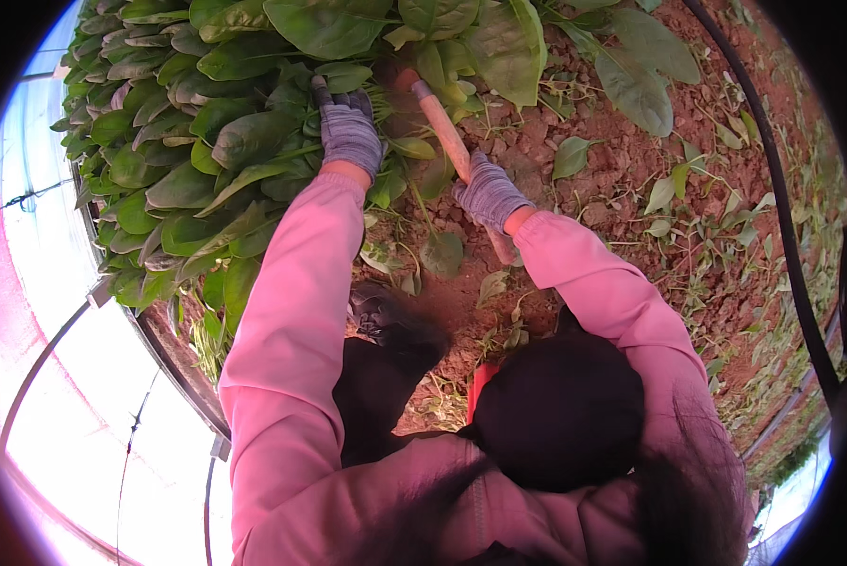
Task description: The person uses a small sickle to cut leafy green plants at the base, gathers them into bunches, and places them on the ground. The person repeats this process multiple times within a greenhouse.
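My left hand (349, 127), in a grey knitted glove, reaches into the edge of a dense stand of leafy green plants (204, 156), spinach by their look. Leaves partly cover its fingers, and whether they grip any stems is hidden. My right hand (491, 191), gloved alike, is closed around the wooden handle (443, 131) of a hand tool. The handle slants up and left to a metal collar, and the tool's head lies among stems and shade, too unclear to name. Large leaves (508, 49) hang just beyond the tool.
Reddish soil (586, 163) with scattered leaves and small weeds lies to the right. A black hose or pipe (774, 156) curves down the right side. Translucent sheeting (63, 354) with thin hoops stands at the left. A dark shoe (377, 311) and my dark-clad knees are below my hands.
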`<state>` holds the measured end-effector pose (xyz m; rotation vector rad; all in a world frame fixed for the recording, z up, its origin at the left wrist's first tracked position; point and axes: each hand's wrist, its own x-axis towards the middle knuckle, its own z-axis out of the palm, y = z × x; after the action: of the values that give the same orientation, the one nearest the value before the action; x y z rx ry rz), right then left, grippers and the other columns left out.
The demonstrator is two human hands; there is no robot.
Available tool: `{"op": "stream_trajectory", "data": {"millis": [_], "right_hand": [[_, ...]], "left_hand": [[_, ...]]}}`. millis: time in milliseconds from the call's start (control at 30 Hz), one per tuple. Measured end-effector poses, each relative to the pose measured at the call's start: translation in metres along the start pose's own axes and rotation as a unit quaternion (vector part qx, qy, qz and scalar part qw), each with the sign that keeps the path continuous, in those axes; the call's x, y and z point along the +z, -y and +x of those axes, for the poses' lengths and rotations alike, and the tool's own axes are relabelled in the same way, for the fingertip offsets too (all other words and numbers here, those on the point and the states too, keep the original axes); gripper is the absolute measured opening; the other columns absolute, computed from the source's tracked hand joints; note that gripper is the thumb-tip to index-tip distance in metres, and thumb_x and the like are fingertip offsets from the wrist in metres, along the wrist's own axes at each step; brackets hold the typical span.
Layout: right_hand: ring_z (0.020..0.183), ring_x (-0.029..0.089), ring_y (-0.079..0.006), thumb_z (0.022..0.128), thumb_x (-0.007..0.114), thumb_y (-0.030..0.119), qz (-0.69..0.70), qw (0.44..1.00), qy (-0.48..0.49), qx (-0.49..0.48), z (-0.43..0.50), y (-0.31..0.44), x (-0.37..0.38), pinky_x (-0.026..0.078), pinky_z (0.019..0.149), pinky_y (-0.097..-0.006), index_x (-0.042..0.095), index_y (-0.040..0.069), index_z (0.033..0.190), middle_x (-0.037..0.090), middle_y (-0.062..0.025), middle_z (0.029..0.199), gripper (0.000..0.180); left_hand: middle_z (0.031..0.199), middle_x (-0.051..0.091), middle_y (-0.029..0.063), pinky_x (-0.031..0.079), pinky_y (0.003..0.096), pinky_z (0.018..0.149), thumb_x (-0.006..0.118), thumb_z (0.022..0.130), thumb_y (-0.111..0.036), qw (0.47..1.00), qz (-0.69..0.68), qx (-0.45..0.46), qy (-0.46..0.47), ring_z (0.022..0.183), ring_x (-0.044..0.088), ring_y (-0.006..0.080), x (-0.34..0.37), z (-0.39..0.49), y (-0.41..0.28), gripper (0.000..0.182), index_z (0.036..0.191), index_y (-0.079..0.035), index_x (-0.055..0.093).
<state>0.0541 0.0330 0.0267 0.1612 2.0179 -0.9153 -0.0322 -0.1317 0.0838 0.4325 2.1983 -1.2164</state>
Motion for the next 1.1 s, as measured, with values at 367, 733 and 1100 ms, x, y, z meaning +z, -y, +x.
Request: {"op": "stream_trajectory", "data": {"millis": [367, 733, 1100], "right_hand": [[0.076, 0.066, -0.0383, 0.082, 0.068, 0.024, 0.028, 0.997, -0.046, -0.059, -0.029, -0.015, 0.004, 0.053, 0.065, -0.0442, 0.047, -0.006, 0.11, 0.064, -0.0254, 0.081, 0.046], [0.07, 0.064, -0.0413, 0.082, 0.068, 0.024, 0.183, 0.978, -0.104, -0.015, -0.071, -0.066, 0.015, 0.051, 0.059, -0.0459, 0.048, 0.0, 0.102, 0.061, -0.0239, 0.075, 0.037], [0.069, 0.064, -0.0382, 0.081, 0.069, 0.018, 0.036, 0.985, -0.128, -0.11, -0.038, -0.066, 0.053, 0.052, 0.059, -0.0433, 0.049, -0.003, 0.105, 0.061, -0.0215, 0.073, 0.038]], "left_hand": [[0.159, 0.014, 0.0173, -0.003, 0.0688, 0.111, 0.042, 0.085, -0.071, 1.0, -0.013, 0.023, 0.0, 0.146, 0.007, 0.0406, 0.0, -0.008, 0.011, 0.097, 0.151, -0.003, 0.021], [0.156, 0.025, 0.015, -0.003, 0.0649, 0.112, 0.067, 0.051, -0.084, 0.995, -0.021, 0.096, 0.029, 0.146, 0.019, 0.034, -0.018, -0.028, 0.025, 0.138, 0.153, -0.007, 0.015], [0.157, 0.024, 0.0146, -0.002, 0.0639, 0.113, 0.073, 0.054, -0.075, 0.996, -0.006, 0.085, 0.039, 0.146, 0.017, 0.0343, -0.013, -0.024, 0.025, 0.134, 0.153, -0.008, 0.014]]}}
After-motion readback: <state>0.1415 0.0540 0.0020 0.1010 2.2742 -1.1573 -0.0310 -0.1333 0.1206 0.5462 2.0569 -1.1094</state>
